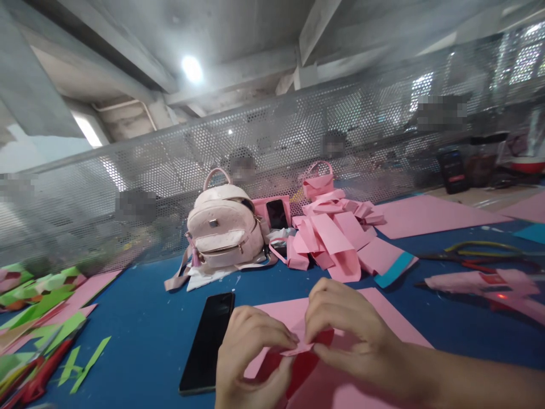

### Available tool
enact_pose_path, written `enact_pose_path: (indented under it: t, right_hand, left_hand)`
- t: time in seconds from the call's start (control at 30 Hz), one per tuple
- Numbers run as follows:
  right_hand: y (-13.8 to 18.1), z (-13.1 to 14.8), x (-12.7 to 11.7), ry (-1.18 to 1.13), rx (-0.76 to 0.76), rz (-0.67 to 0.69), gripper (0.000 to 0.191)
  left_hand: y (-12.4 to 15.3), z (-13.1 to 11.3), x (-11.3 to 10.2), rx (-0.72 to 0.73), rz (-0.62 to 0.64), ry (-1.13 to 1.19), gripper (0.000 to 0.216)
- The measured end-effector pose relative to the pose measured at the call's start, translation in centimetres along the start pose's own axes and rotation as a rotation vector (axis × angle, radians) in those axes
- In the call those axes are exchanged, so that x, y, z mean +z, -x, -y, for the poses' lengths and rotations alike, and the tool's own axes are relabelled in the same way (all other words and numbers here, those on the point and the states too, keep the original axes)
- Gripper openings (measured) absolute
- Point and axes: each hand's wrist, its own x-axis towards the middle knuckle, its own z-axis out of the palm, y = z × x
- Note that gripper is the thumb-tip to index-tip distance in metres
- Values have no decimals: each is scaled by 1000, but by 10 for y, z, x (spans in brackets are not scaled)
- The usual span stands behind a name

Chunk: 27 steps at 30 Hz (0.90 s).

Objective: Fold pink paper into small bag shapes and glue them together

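My left hand [251, 355] and my right hand [353, 335] meet low in the middle of the view. Both pinch a small folded piece of pink paper [298, 349] between fingertips and thumbs. Under the hands lies a red paper shape [298, 369] on a large pink sheet [340, 386], which rests on the blue table [145, 329]. A black phone [208, 341] lies flat just left of my left hand.
A pink backpack [223, 230] stands behind, next to a heap of pink paper bags and strips [336, 233]. Green and red paper scraps [38, 329] lie at the left. A glue gun [481, 284] and cables [477, 253] lie at the right. Perforated metal screen [298, 142] behind, people beyond.
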Motion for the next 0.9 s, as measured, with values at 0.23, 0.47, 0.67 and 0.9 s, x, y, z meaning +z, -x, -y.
enact_pose_path:
  t: [0.23,0.47,0.67,0.9]
  right_hand:
    - [0,3,0,-23,-44,-20,14]
    - [-1,2,0,-12,-48,-24,14]
    - [0,1,0,-24,-51,-36,12]
    - [0,-1,0,-23,-44,-32,12]
  left_hand:
    - [1,-2,0,17,-8,64,26]
    - [2,-1,6,-6,-60,91,22]
    - [1,-1,4,-30,-48,107,16]
    - [3,2,3,-7,-41,121,21]
